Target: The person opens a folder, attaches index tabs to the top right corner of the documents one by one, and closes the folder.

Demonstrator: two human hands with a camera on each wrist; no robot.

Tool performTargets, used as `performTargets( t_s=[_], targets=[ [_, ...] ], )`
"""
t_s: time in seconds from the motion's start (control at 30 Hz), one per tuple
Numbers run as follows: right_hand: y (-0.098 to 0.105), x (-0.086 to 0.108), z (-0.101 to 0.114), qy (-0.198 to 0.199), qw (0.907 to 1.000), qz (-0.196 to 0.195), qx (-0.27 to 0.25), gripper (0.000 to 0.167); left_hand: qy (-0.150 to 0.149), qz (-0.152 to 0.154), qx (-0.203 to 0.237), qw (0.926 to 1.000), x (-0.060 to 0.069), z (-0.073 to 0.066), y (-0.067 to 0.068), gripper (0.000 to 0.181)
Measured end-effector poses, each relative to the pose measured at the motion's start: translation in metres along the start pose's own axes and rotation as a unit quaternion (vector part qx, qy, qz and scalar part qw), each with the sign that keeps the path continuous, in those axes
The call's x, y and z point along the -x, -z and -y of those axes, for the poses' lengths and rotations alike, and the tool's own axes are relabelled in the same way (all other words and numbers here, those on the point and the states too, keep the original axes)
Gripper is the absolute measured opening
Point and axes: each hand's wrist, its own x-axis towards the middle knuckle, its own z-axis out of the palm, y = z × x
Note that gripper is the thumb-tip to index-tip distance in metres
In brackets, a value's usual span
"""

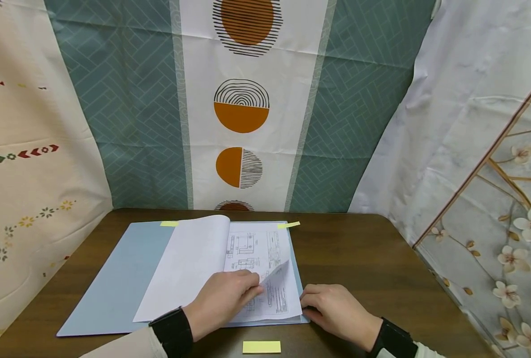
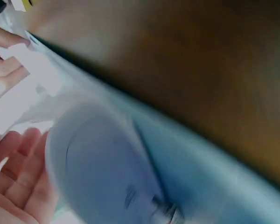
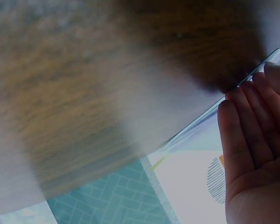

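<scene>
A light-blue folder (image 1: 108, 278) lies spread on the table, with white sheets inside. A blank white page (image 1: 189, 268) is turned over to the left side. On the right, a sheet with technical drawings (image 1: 278, 298) shows. My left hand (image 1: 222, 296) pinches a sheet whose corner (image 1: 276, 271) curls up from the stack; in the left wrist view the curved sheet (image 2: 102, 163) bends beside the fingers (image 2: 30, 172). My right hand (image 1: 337, 311) rests at the folder's right edge, its nearly straight fingers (image 3: 242, 135) touching the edge of the papers and folder.
Yellow sticky tabs stick out at the folder's top left (image 1: 169, 223) and the page's top right (image 1: 288, 225). A yellow sticky note (image 1: 262, 347) lies at the front of the brown wooden table (image 1: 350, 248). Patterned cloths (image 1: 243, 164) hang behind and at both sides.
</scene>
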Motion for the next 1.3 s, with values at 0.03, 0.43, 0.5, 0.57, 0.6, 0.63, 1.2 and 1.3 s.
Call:
performTargets(
  t_s=[0.03,0.43,0.5,0.57,0.6,0.63,1.2,1.3],
  targets=[
    [0.000,0.000,0.000,-0.001,1.0000,0.001,-0.001,0.015,-0.007,-0.011,-0.023,0.9996,0.001,0.000,0.002,0.015],
    [0.001,0.000,0.000,-0.016,0.9997,0.015,-0.012,0.014,-0.079,-0.086,-0.312,0.9430,0.033,0.018,0.039,0.026],
    [0.001,-0.001,0.000,-0.019,0.9996,0.016,-0.014,0.015,-0.074,-0.069,-0.329,0.9387,0.041,0.022,0.042,0.026],
    [0.002,-0.001,0.000,-0.021,0.9995,0.018,-0.017,0.015,-0.068,-0.055,-0.339,0.9365,0.049,0.026,0.045,0.025],
    [0.002,-0.001,0.000,-0.021,0.9994,0.019,-0.018,0.015,-0.065,-0.047,-0.345,0.9353,0.053,0.028,0.046,0.026],
    [0.002,-0.002,0.000,-0.021,0.9994,0.020,-0.018,0.015,-0.062,-0.040,-0.351,0.9333,0.056,0.030,0.047,0.026],
    [0.003,-0.001,0.000,-0.040,0.9983,0.024,-0.036,0.015,-0.086,0.106,-0.303,0.9431,0.063,0.044,0.047,0.040],
    [0.003,-0.002,0.000,-0.038,0.9983,0.024,-0.038,0.014,-0.075,0.100,-0.264,0.9563,0.058,0.042,0.044,0.033]
  ],
)
